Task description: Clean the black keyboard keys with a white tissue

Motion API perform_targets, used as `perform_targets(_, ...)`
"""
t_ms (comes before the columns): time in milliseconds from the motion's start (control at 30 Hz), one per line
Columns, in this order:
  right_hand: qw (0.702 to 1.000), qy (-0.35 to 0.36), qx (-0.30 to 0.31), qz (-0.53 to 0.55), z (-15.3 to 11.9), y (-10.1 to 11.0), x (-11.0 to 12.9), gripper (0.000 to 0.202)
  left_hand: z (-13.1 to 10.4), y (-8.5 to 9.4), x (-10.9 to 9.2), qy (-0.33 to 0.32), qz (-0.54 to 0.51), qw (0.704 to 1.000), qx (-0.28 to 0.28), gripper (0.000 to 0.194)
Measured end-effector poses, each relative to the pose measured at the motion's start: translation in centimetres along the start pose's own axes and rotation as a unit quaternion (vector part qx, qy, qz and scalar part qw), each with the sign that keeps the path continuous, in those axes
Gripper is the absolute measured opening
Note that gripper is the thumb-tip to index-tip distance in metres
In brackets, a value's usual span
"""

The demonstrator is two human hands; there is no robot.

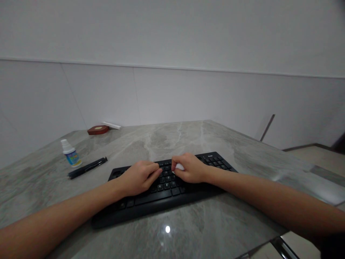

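A black keyboard [153, 205] lies slightly askew on the grey marbled table. My left hand [140, 176] is closed over its left half, thumb and forefinger close together; the other fingers are hidden and I cannot make out what they grip, if anything. Over the middle keys, my right hand [191, 168] is curled around a small white piece [179, 167]. Only a rounded bit of that piece shows between thumb and fingers, so its kind is unclear. A short gap with bare keys separates the two hands.
To the left stand a small white-capped spray bottle [71, 154] with a blue and yellow label and a black pen-like object [87, 168]. Farther back are a dark red box [97, 130] and a white flat bar [111, 125]. A pale wall [161, 93] bounds the table's far side.
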State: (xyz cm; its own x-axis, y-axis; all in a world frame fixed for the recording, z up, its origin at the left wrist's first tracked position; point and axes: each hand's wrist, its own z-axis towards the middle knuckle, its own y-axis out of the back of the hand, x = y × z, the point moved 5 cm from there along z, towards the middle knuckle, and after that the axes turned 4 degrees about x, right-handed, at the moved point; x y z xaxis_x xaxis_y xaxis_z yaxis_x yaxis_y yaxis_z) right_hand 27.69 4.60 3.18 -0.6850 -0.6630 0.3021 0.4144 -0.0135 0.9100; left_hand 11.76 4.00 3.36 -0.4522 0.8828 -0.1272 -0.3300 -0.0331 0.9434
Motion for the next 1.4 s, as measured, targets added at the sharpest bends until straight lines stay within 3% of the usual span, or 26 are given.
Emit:
perform_targets(100, 0.999, -0.036, -0.010, -0.014, -0.06, 0.16, -0.29, 0.013, 0.02, -0.18, -0.07, -0.009, 0.010, 1.000, 0.016, 0.037)
perform_targets(300, 0.999, -0.013, 0.024, -0.041, 0.09, 0.17, -0.03, 0.015, -0.01, -0.41, 0.13, -0.006, 0.006, 0.999, 0.031, 0.036)
perform_targets(467, 0.996, -0.049, 0.014, -0.070, 0.20, 0.25, -0.03, 0.015, 0.03, -0.37, 0.18, 0.000, 0.000, 1.000, 0.026, 0.035)
perform_targets(733, 0.997, 0.008, 0.065, -0.031, 0.49, 0.36, 0.01, 0.018, 0.04, -0.22, 0.28, 0.014, -0.002, 0.999, 0.029, 0.035)
perform_targets(900, 0.998, 0.014, 0.050, -0.032, 0.56, 0.51, -0.10, 0.019, 0.03, -0.23, 0.20, 0.008, 0.005, 1.000, 0.026, 0.036)
perform_targets(1000, 0.996, 0.041, 0.078, -0.032, 0.62, 0.28, 0.08, 0.016, 0.02, -0.23, 0.19, 0.011, -0.001, 1.000, 0.027, 0.035)
perform_targets(1200, 0.997, 0.018, 0.063, -0.048, 0.63, 0.74, -0.24, 0.014, -0.02, -0.35, 0.36, 0.016, 0.000, 1.000, 0.025, 0.035)
perform_targets(1400, 0.995, 0.027, 0.087, -0.037, 0.49, 0.58, 0.15, 0.013, 0.06, -0.29, 0.31, 0.006, 0.004, 1.000, 0.019, 0.034)
